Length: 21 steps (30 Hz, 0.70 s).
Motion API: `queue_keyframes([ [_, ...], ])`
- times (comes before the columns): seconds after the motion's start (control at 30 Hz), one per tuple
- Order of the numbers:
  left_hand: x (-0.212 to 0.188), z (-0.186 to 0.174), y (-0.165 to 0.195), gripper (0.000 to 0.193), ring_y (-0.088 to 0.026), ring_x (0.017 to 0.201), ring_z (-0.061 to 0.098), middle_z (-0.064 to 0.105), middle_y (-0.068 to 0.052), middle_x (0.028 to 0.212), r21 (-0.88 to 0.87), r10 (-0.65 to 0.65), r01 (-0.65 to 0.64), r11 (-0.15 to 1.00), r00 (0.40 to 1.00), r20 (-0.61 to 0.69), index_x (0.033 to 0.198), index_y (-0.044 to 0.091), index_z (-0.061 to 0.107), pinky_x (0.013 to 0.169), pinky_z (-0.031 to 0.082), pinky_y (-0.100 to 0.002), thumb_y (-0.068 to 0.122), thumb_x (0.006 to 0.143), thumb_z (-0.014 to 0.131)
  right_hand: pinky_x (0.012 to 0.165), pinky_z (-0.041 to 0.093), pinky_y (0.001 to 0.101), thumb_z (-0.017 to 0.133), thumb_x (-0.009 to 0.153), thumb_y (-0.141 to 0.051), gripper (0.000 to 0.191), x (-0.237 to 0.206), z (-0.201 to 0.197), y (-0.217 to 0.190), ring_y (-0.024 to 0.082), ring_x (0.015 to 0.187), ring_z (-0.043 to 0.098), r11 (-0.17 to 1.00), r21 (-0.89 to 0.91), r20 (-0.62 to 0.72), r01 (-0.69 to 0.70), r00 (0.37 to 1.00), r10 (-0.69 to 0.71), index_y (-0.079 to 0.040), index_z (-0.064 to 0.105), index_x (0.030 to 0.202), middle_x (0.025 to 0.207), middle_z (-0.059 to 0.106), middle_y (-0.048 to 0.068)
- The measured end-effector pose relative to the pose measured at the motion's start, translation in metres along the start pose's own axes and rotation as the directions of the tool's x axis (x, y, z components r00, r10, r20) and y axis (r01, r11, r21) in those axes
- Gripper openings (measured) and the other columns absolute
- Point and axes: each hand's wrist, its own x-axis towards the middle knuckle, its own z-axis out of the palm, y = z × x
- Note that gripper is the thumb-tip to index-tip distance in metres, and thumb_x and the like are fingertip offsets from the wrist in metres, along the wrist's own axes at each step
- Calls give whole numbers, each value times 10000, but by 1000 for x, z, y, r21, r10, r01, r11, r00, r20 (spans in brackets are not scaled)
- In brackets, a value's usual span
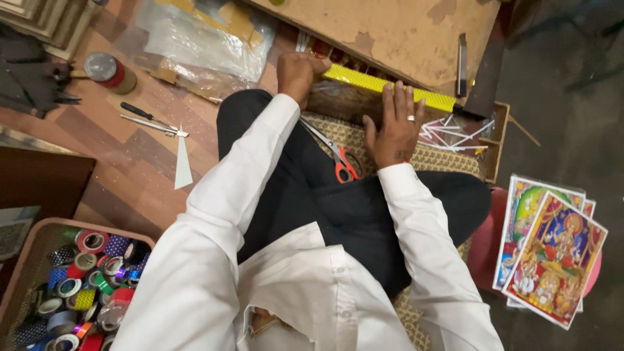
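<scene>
My left hand (298,73) is closed on the near-left end of a yellow glittery strip (383,86) that runs along the edge of a worn wooden board (390,32). My right hand (396,123), with a ring on one finger, lies flat with fingers spread, pressing on the strip's middle. Red-handled scissors (338,159) rest on my lap between the two arms, on a woven mat (354,140). I sit cross-legged in black trousers and a white shirt.
A basket (39,240) of coloured tape rolls stands at lower left. A screwdriver (140,112), a metal tool and a tape roll (104,68) lie on the wooden floor at left. Colourful printed pictures (552,257) sit at right. White strips (448,133) lie in a wooden tray.
</scene>
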Motion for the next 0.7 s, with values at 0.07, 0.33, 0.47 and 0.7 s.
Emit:
queue_keyframes([
  [0.07,-2,-1,2,83,-165,562,660,728,-104,648,17,-25,25,1000,1000,10,674,-40,744,549,518,-303,-18,721,809,1239,198,608,834,907,-254,760,5,-3,-4,405,1482,396,1000,19,-39,19,999,-18,-15,472,1531,1550,494,215],
  [0.33,-9,-1,15,133,-228,586,677,721,-118,716,-25,-246,247,969,969,23,704,-10,684,522,540,-385,40,746,801,1202,374,524,696,926,-55,518,33,17,-61,393,1403,525,951,142,-95,275,960,-263,43,568,1418,1443,597,217],
  [0.47,-8,-4,20,135,-247,620,690,710,-126,730,-26,-305,306,952,951,41,755,-25,692,537,550,-388,46,736,806,1208,398,486,662,984,-5,422,40,24,-65,343,1377,567,962,114,-201,248,954,-222,15,605,1402,1418,627,189],
  [0.7,-15,12,21,175,-307,676,707,696,-170,765,-102,-342,330,938,929,-140,778,-73,691,592,612,-490,-32,647,799,1066,496,462,689,918,46,328,39,21,-39,335,1181,667,956,181,-260,231,949,-180,-15,692,1240,1231,708,160],
])
